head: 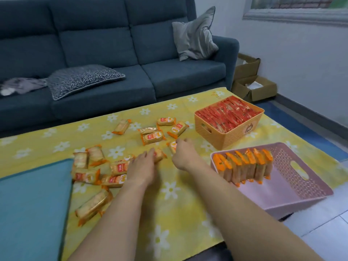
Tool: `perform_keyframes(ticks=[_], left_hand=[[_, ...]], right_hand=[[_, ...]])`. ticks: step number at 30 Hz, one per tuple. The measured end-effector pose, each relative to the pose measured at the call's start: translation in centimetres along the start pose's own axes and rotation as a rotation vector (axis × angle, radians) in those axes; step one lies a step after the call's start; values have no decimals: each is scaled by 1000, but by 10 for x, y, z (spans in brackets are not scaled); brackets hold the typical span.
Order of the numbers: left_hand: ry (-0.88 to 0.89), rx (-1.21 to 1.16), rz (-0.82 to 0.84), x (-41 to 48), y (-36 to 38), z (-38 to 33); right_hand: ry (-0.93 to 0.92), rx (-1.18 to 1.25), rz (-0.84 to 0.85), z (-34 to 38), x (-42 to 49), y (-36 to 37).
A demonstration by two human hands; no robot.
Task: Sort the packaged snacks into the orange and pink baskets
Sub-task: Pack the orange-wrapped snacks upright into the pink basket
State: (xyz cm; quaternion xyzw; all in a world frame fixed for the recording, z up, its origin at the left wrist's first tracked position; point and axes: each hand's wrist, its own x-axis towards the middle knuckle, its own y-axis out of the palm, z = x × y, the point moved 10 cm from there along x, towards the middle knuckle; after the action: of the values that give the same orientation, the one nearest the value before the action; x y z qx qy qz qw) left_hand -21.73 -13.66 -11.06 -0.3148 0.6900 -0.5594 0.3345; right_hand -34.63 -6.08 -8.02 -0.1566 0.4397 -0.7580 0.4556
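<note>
Several orange-and-clear cracker packets lie scattered on the yellow flowered cloth. My left hand grips one cracker packet at the cloth's middle. My right hand reaches over another packet, fingers curled on it. The orange basket at the back right is packed with red packets. The pink basket, tilted at the right edge, holds a row of cracker packets standing on end.
A teal mat covers the cloth's left corner. Behind the table stands a dark blue sofa with a grey cushion and a patterned cushion. Cardboard boxes sit on the floor by the wall.
</note>
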Motion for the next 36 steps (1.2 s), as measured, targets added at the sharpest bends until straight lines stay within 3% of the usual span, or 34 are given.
perform_keyframes(ticks=[5,10,15,17,21,24,26,30,33,36], left_hand=[[-6,59,-89,2,5,-1],[32,-75,-113,-10,-16,-5],[-309,-215,-316,-27,-74,96],[-385,-208,-259,-32,-61,128],[-332,-329,-64,-29,-19,141],[-308,-463,-9,-27,-13,141],[-277,-482,89,-27,-6,141],[-208,-252,256,-33,5,140],[-190,-241,197,-34,1,141],[-184,-344,113,-35,-5,144]], right_hand=[[124,-127,-31,-12,37,23],[137,-10,-81,-6,51,23],[-126,94,37,61,51,53],[-258,84,144,91,45,77],[-343,49,379,119,36,122],[-375,-185,512,124,38,138],[-428,-353,526,130,40,138],[-435,-601,524,127,40,145],[-395,-538,469,123,38,141],[-359,-307,462,120,37,129]])
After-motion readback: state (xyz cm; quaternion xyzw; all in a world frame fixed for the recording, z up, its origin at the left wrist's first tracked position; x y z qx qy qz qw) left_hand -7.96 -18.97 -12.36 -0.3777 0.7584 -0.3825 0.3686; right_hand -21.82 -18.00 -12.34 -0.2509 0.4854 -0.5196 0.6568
